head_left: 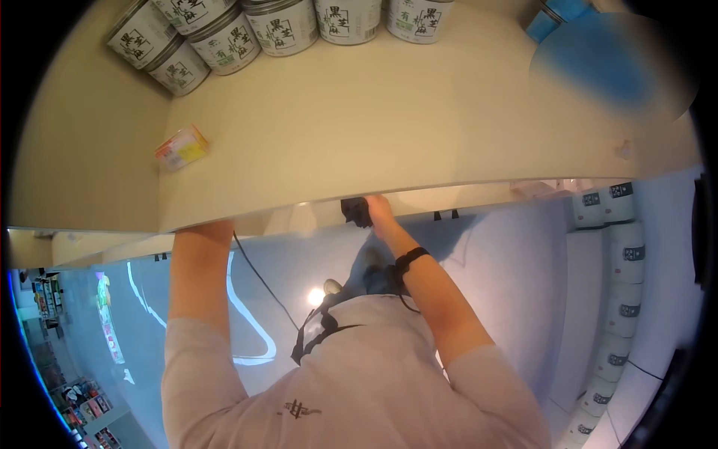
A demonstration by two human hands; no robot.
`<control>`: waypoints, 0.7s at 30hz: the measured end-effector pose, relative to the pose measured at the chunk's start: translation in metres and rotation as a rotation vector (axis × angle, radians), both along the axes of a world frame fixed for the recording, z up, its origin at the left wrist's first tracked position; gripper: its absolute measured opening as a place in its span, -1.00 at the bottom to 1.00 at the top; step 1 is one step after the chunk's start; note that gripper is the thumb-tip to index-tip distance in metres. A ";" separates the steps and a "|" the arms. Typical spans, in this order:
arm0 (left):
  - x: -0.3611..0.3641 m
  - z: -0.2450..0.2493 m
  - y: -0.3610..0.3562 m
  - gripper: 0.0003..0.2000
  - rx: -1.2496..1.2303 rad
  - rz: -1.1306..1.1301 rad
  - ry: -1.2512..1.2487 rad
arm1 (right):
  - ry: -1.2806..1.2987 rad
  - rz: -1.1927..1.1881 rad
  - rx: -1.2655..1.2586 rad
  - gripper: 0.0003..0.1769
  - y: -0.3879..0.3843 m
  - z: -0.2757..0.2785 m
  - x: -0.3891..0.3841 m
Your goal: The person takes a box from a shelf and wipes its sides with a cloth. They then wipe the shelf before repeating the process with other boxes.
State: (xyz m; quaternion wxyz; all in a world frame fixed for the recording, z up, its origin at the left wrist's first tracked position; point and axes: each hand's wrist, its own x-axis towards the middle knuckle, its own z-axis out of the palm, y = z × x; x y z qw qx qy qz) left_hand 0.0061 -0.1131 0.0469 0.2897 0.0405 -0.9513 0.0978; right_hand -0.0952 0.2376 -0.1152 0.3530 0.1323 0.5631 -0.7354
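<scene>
My right hand (380,211) is just below the front edge of the wooden shelf (359,135), closed on a dark black item (357,212). The item looks crumpled like a cloth, though its kind is hard to make out. A black band (411,259) circles my right wrist. My left forearm (203,254) reaches in under the shelf, and the board hides the hand and whatever it touches.
Cans (280,30) with Chinese lettering line the back of the shelf. A price tag (182,147) lies at its left, and a blurred blue shape (606,63) is at the right. White containers (627,262) stand in a row at right. A black cable (265,284) hangs beside my left arm.
</scene>
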 end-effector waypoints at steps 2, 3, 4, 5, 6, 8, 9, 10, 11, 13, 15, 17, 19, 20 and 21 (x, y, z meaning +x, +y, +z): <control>-0.003 0.002 0.003 -0.60 -0.011 -0.010 0.005 | -0.019 0.035 -0.007 -0.72 0.003 0.001 -0.003; -0.005 0.003 0.005 -0.60 -0.021 -0.014 0.008 | -0.024 0.046 -0.011 -0.72 0.003 0.002 -0.004; -0.008 0.005 0.006 -0.60 -0.031 -0.022 0.011 | -0.030 0.056 -0.016 -0.72 0.004 0.003 -0.003; -0.011 0.005 0.008 -0.60 -0.039 -0.031 0.015 | -0.026 0.056 -0.029 -0.73 0.004 0.006 -0.004; -0.011 0.006 0.009 -0.60 -0.048 -0.034 0.018 | -0.031 0.061 -0.031 -0.73 0.005 0.006 -0.004; -0.011 0.008 0.014 -0.61 -0.064 -0.042 0.022 | -0.023 0.068 -0.135 -0.73 0.007 0.007 -0.004; -0.010 0.009 0.017 -0.61 -0.067 -0.044 0.023 | -0.027 0.070 -0.135 -0.73 0.007 0.002 -0.005; -0.010 0.010 0.020 -0.61 -0.074 -0.048 0.023 | -0.016 0.087 -0.145 -0.73 0.007 -0.003 -0.006; -0.009 0.011 0.021 -0.61 -0.080 -0.054 0.026 | -0.004 0.104 -0.155 -0.74 0.006 -0.008 -0.007; -0.009 0.014 0.028 -0.61 -0.092 -0.065 0.029 | -0.015 0.116 -0.172 -0.74 0.006 -0.014 -0.010; -0.006 0.019 0.038 -0.61 -0.110 -0.077 0.032 | -0.038 0.105 -0.169 -0.74 0.006 -0.015 -0.009; -0.005 0.022 0.053 -0.62 -0.114 -0.092 0.028 | -0.059 0.124 -0.195 -0.74 0.008 -0.010 -0.009; -0.001 0.028 0.073 -0.62 -0.119 -0.091 0.031 | -0.077 0.138 -0.220 -0.73 0.010 -0.014 -0.012; -0.001 0.031 0.087 -0.62 -0.014 -0.035 -0.043 | -0.094 0.141 -0.251 -0.72 0.010 -0.017 -0.013; 0.004 0.035 0.102 -0.63 0.093 0.020 -0.119 | -0.113 0.142 -0.281 -0.71 0.012 -0.020 -0.010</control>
